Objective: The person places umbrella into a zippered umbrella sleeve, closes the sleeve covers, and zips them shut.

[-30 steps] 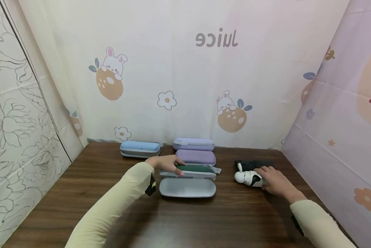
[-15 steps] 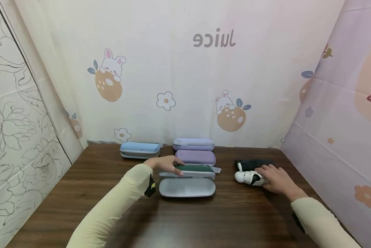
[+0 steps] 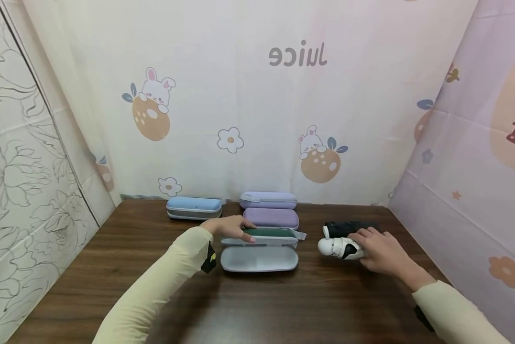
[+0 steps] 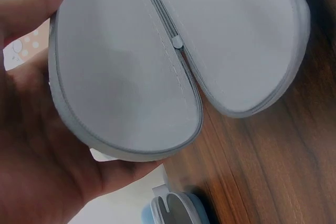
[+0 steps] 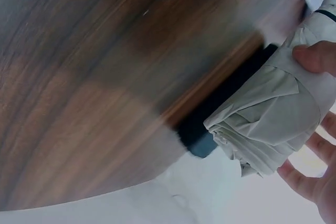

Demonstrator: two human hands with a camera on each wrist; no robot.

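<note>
My left hand (image 3: 231, 227) grips the raised lid of an open zip case (image 3: 259, 259) in the middle of the table. The lid is dark green outside, and the lining is light grey. In the left wrist view, the thumb and fingers (image 4: 118, 174) lie on either side of the lid's edge, by the zip case (image 4: 121, 82). My right hand (image 3: 382, 251) holds a white folded umbrella (image 3: 341, 248) with a rounded white end pointing left. Its gathered cloth end shows in the right wrist view, close over a black folded umbrella (image 3: 341, 230).
Behind the open case lie a purple case (image 3: 271, 218) and a lilac case (image 3: 268, 200), close together. A blue case (image 3: 194, 207) is at the back left. A printed curtain (image 3: 240, 95) hangs along the table's back edge.
My right hand now has its fingers around the white umbrella and has shifted it slightly to the left. My left hand and the open case have stayed in place.
</note>
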